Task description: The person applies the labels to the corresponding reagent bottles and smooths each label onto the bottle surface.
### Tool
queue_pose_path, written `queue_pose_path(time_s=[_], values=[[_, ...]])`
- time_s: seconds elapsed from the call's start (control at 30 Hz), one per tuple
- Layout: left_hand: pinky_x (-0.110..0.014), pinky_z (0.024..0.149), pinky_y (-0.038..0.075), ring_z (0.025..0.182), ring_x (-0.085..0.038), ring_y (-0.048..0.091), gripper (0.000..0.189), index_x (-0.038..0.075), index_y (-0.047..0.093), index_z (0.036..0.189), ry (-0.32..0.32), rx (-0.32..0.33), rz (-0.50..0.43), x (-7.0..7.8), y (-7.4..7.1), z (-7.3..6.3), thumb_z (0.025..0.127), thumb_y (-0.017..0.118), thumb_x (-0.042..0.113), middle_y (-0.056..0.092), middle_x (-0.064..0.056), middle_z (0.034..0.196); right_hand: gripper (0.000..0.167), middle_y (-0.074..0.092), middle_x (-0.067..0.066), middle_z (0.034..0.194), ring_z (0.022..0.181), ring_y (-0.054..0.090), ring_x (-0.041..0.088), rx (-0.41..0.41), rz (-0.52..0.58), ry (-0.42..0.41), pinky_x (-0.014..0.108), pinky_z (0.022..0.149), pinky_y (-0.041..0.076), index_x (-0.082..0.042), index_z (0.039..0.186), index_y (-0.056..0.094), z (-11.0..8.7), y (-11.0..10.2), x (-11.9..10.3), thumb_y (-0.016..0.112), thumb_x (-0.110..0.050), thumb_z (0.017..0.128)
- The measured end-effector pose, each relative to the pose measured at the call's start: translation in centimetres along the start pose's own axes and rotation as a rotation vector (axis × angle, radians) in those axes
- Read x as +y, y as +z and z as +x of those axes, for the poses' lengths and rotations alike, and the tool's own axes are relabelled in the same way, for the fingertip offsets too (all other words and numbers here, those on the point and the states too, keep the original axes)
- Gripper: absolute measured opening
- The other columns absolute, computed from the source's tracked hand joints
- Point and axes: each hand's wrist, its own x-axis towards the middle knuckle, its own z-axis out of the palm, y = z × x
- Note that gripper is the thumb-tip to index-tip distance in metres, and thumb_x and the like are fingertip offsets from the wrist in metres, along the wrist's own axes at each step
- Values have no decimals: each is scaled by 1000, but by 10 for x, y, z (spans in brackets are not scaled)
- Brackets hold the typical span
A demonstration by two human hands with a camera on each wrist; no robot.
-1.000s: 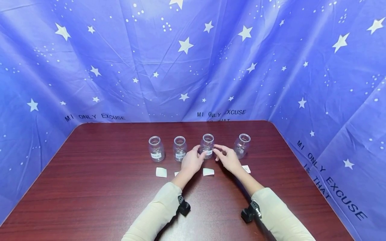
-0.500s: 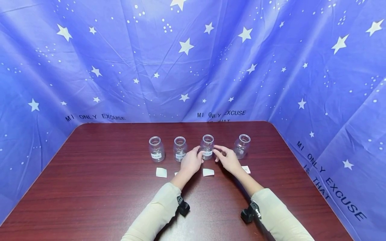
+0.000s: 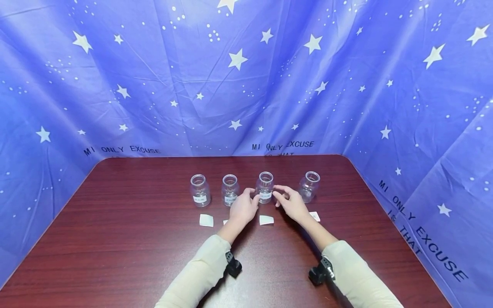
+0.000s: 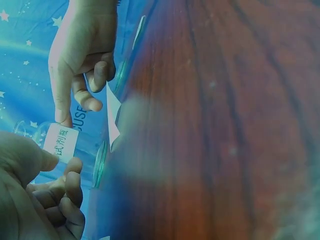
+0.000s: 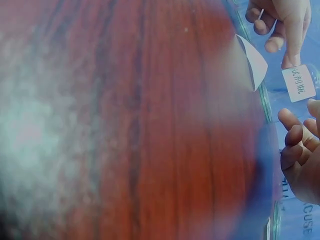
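In the head view a clear glass jar (image 3: 265,185) stands upright on the table, third from the left in a row. Its white label (image 4: 62,142) bears printed characters. My left hand (image 3: 243,207) is at the jar's left side, thumb on the label's edge and fingers curled round the glass. On the opposite side my right hand (image 3: 291,206) has its thumb and forefinger bent against the jar near the label. In both wrist views the other fingers curl loosely, off the glass. Contact behind the jar is hidden.
Two labelled jars (image 3: 200,188) (image 3: 230,186) stand to the left, and one without a visible label (image 3: 309,188) to the right. White paper pieces (image 3: 206,220) (image 3: 266,220) lie in front; a printed slip (image 3: 315,216) is partly behind my right arm. A starry blue curtain (image 3: 177,77) surrounds the table (image 3: 115,239).
My left hand has shifted very slightly left, and its thumb now lies at the label's edge. The label shows a little more fully. My right hand and the jars stay practically where they were.
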Motion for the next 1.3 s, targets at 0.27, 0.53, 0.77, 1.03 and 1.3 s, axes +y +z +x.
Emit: queue_pose_path(time_s=[0.27, 0.53, 0.77, 1.03, 1.3], values=[[-30, 60, 44, 66, -14, 58, 20, 14, 61, 97, 5, -9, 23, 2, -3, -5, 90, 57, 32, 62, 1, 72, 31, 64, 16, 67, 42, 44, 7, -6, -26, -7, 23, 40, 38, -5, 119, 59, -5, -12, -4, 59, -20, 92], [-27, 60, 44, 66, -9, 57, 21, 17, 65, 89, 88, -66, 55, 13, -3, -8, 87, 61, 38, 62, 6, 72, 26, 65, 13, 70, 48, 48, 7, -23, -118, -47, 23, 44, 40, -1, 110, 63, -11, -28, -8, 61, -18, 90], [-22, 58, 41, 63, -5, 54, 20, 20, 65, 86, 173, -134, 102, 30, 4, -10, 86, 63, 39, 60, 9, 69, 23, 66, 10, 72, 53, 50, 5, -37, -233, -80, 23, 49, 41, -4, 103, 67, -18, -46, -3, 64, -21, 88], [-20, 57, 41, 63, -4, 53, 19, 19, 64, 86, 250, -198, 164, 48, 20, -13, 84, 65, 38, 60, 10, 71, 19, 69, 4, 85, 73, 56, 11, -67, -325, -74, 25, 67, 45, -8, 98, 70, -24, -71, 6, 66, -22, 86], [-19, 61, 42, 71, -4, 56, 21, 20, 64, 90, 267, -232, 231, 63, 41, -16, 82, 67, 39, 62, 9, 80, 19, 66, 1, 81, 71, 56, 9, -152, -381, -52, 27, 68, 45, -8, 97, 69, -32, -96, 20, 68, -22, 84]])
